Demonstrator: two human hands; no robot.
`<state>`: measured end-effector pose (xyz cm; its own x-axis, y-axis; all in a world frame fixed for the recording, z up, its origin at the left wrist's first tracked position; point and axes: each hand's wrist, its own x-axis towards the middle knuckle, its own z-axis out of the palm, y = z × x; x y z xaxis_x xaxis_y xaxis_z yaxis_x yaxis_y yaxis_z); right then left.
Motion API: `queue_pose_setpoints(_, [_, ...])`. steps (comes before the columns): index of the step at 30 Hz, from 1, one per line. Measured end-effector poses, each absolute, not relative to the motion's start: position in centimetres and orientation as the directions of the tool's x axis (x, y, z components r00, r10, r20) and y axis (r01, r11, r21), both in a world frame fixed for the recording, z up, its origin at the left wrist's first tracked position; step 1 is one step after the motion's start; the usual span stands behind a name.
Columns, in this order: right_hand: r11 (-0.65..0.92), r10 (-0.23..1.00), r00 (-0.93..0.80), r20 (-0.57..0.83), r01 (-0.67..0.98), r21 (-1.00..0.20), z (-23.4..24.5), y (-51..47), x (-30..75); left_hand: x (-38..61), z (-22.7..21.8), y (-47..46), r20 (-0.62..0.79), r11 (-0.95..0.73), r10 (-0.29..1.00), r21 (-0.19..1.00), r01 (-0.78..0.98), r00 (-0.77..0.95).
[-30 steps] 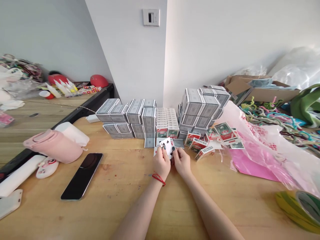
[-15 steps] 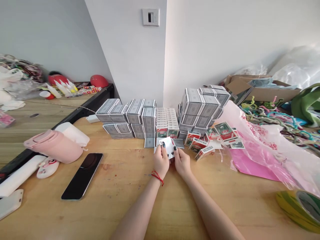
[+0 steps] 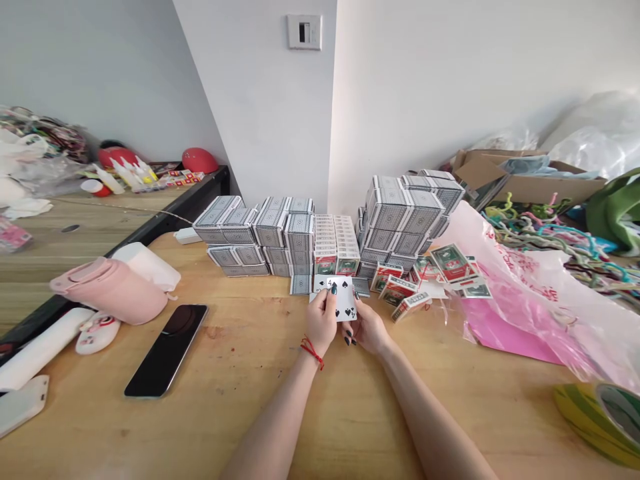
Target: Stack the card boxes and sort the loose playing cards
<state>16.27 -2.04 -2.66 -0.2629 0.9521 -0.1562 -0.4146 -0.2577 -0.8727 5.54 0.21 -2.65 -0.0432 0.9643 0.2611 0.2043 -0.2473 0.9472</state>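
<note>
A four of spades playing card faces up between my two hands. My left hand pinches its left side, thumb on top and fingers hidden beneath. My right hand holds the right edge with the thumb, its other fingers curled below with dark nails showing. How many cards lie under the top one I cannot tell. Another face-up card peeks out at the left. Just beyond, a grey-backed card lies on the table, with two rows of small card boxes behind it.
Grey-patterned card stacks rise at left and right. Red-and-green card boxes lie loose at right, beside pink plastic wrapping and a tape roll. To the left are a phone and a pink bottle.
The four of spades has turned from tilted to nearly square and shows more of its face. My right hand's fingers have shifted lower, under the card. The view has moved slightly.
</note>
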Motion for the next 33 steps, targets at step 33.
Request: queue_pose_setpoints(33, [0.095, 0.963, -0.262, 0.061, 0.122, -0.988, -4.3, -1.5, 16.5, 5.3, -1.0, 0.5, -0.151, 0.210, 0.961, 0.943, -0.259, 0.231])
